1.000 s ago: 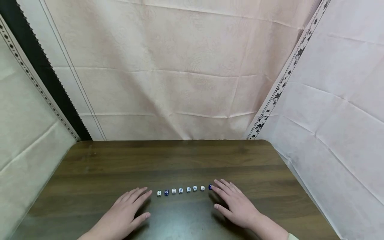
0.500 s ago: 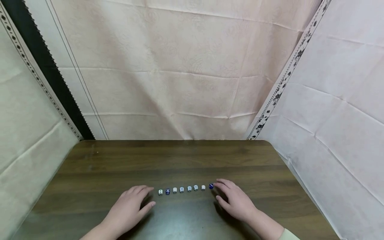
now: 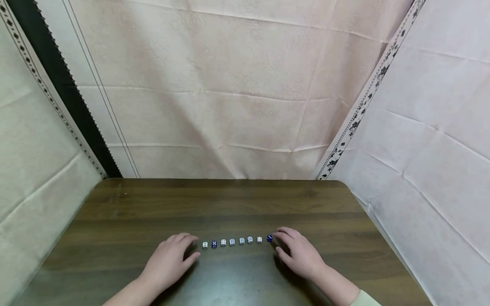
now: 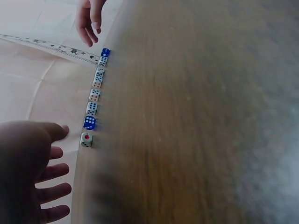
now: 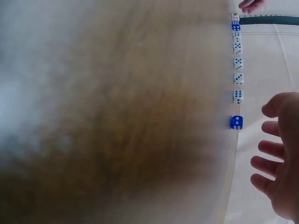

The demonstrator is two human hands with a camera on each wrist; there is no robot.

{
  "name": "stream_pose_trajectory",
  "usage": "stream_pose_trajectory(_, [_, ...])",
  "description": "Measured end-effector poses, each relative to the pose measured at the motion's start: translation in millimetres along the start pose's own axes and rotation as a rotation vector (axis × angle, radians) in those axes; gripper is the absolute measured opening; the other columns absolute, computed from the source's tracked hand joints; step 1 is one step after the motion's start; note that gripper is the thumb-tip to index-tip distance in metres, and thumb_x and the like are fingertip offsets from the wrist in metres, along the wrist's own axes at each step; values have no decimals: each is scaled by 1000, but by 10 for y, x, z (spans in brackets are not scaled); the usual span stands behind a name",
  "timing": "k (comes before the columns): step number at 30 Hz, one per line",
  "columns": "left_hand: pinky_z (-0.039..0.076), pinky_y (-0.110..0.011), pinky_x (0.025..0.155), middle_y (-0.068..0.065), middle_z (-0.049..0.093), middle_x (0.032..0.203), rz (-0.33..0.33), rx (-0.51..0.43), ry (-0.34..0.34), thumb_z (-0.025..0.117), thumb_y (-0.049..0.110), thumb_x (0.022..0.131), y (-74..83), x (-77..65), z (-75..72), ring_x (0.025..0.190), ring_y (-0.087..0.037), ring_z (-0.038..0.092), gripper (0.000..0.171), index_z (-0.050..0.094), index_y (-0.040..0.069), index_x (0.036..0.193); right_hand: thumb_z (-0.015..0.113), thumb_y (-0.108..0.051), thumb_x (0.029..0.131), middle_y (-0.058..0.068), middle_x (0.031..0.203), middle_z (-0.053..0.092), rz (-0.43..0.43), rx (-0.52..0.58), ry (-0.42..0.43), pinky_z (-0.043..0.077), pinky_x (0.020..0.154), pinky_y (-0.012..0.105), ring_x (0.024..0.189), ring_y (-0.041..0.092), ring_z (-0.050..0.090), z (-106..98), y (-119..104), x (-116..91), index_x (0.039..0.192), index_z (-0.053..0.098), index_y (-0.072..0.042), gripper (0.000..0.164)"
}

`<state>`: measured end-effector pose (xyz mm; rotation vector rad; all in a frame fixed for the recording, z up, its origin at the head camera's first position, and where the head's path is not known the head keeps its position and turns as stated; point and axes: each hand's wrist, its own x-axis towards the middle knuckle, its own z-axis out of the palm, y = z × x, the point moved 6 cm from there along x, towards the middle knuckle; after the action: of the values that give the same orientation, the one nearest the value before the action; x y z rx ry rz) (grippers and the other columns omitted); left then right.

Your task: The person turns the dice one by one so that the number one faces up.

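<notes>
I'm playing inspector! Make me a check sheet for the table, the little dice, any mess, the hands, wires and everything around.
Surface: brown table, shiny patch near the front.
Job's things: eight dice in one row, six white, two blue.
Clutter: nothing seen except a tiny speck at the far left, too small to name.
Grippers: left hand beside the white end die, right hand beside the blue end die; neither holds anything.
Cables: nothing seen.
Surroundings: pale cloth behind and at both sides; black strip at the left.
</notes>
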<state>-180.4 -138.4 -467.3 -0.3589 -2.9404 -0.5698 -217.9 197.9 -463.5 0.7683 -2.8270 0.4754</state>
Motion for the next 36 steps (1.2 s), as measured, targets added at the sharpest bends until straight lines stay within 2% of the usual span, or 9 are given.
stream_pose_trajectory(4, [48, -54, 93, -2, 66, 117, 4, 22, 9, 78, 33, 85, 13, 45, 28, 113, -28, 61, 35, 70, 17, 115, 70, -24, 92, 4, 127, 61, 0, -9, 0, 46, 100, 47, 121, 23, 56, 14, 7, 32, 122, 68, -15, 32])
stream_pose_trajectory(12, [48, -55, 91, -1, 67, 112, -28, -18, 34, 81, 28, 83, 40, 143, 67, 109, -28, 61, 29, 72, 17, 108, 70, -26, 91, 1, 120, 62, 22, -19, -7, 47, 98, 46, 114, 21, 58, 3, 29, 95, 116, 70, -15, 27])
stream_pose_trajectory(18, [48, -55, 92, -3, 67, 113, -45, -28, 2, 81, 28, 84, 65, 220, 152, 110, -29, 61, 27, 72, 18, 107, 69, -25, 91, 1, 117, 63, 30, -13, -10, 47, 97, 47, 111, 22, 59, 19, 18, 117, 112, 71, -15, 23])
stream_pose_trajectory(28, [48, -54, 92, -1, 66, 109, -65, -35, -1, 80, 25, 84, 54, 232, 195, 107, -28, 61, 16, 71, 20, 97, 69, -26, 91, 0, 114, 63, 22, -13, -5, 46, 97, 47, 109, 22, 60, 45, 0, 156, 108, 72, -15, 20])
stream_pose_trajectory(36, [48, -52, 91, 0, 66, 106, -51, -24, -3, 80, 25, 85, 78, 248, 201, 104, -26, 61, 14, 71, 20, 95, 70, -24, 91, -1, 112, 63, 19, -14, -8, 46, 95, 48, 107, 22, 60, 52, -13, 175, 105, 72, -15, 16])
